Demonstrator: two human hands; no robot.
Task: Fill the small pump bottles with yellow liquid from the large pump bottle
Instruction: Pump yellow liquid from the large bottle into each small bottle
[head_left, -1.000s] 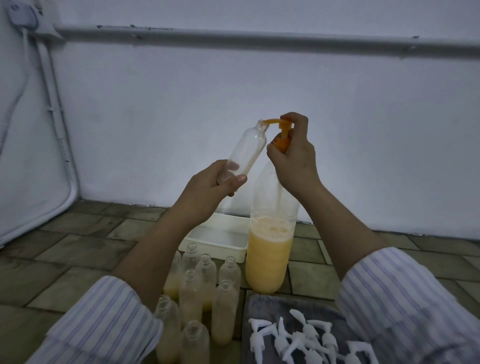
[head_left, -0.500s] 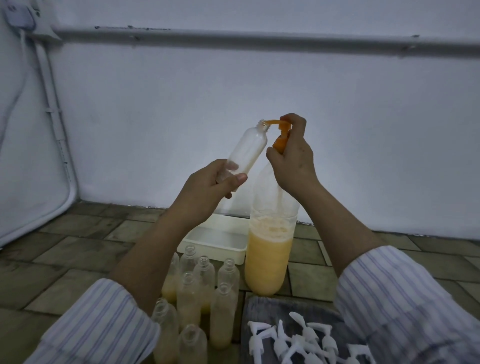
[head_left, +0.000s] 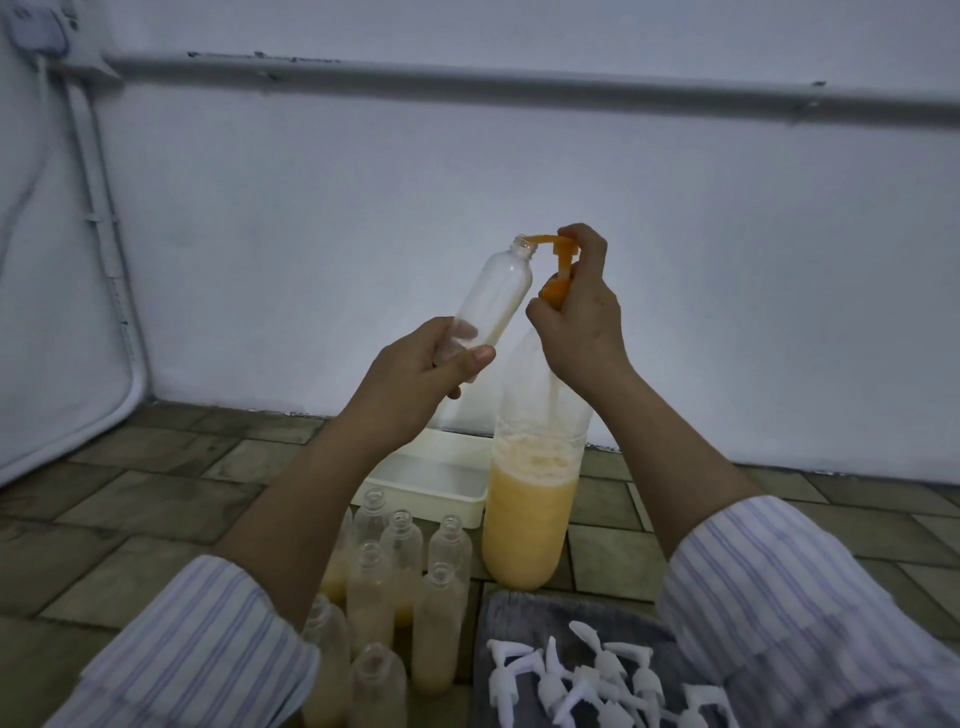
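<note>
The right hand (head_left: 576, 306), fingers curled on the orange pump head (head_left: 558, 249), is letting it rise again while the left hand (head_left: 415, 374) is gripping the tilted small bottle (head_left: 493, 296) at its spout, above the floor.

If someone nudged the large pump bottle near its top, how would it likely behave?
The large pump bottle is tall and narrow, so it could tip, though its liquid sits low and probably steadies it. Its clear upper wall looks thin, likely flexing. The right hand grips the orange pump.
</note>
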